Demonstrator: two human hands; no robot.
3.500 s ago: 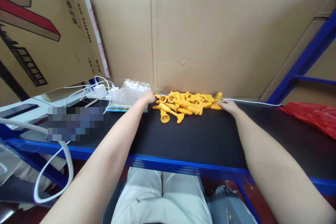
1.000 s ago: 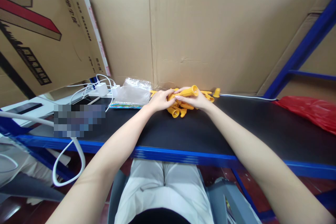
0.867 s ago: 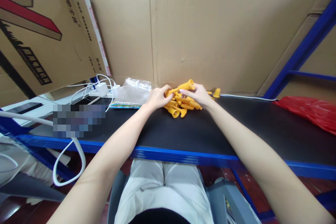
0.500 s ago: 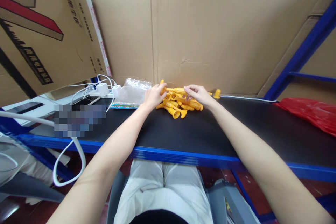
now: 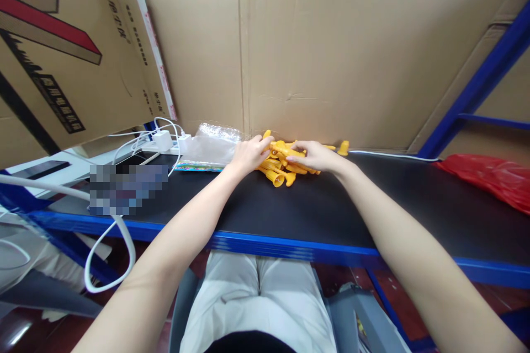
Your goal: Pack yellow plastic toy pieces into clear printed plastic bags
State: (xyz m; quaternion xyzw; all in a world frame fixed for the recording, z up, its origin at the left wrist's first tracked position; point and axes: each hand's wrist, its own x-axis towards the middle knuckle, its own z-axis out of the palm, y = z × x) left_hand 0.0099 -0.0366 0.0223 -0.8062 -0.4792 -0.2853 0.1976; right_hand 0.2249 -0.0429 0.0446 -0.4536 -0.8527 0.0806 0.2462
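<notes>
A pile of yellow plastic pieces (image 5: 274, 177), some with hollow, flared ends, lies on the black tabletop in front of me. My left hand (image 5: 250, 154) is closed at the pile's left side on a yellow piece (image 5: 267, 134), whose rounded end sticks up past my fingers. From the right, my right hand (image 5: 317, 156) grips another yellow piece (image 5: 285, 149) between thumb and fingers, just above the heap. Whether the two held pieces are joined I cannot tell. A small yellow cup-shaped part (image 5: 343, 148) stands apart, right of my right hand.
Left of the pile lies a clear plastic bag (image 5: 211, 146). White chargers (image 5: 163, 141) and cables stand farther left. A red plastic bag (image 5: 484, 179) lies at the right. A cardboard wall (image 5: 331, 55) closes off the back, and a blue rail (image 5: 265, 246) edges the front.
My left hand has moved slightly right with its yellow piece. My right hand has turned and lowered a little, and the piece between my hands now points more toward me.
</notes>
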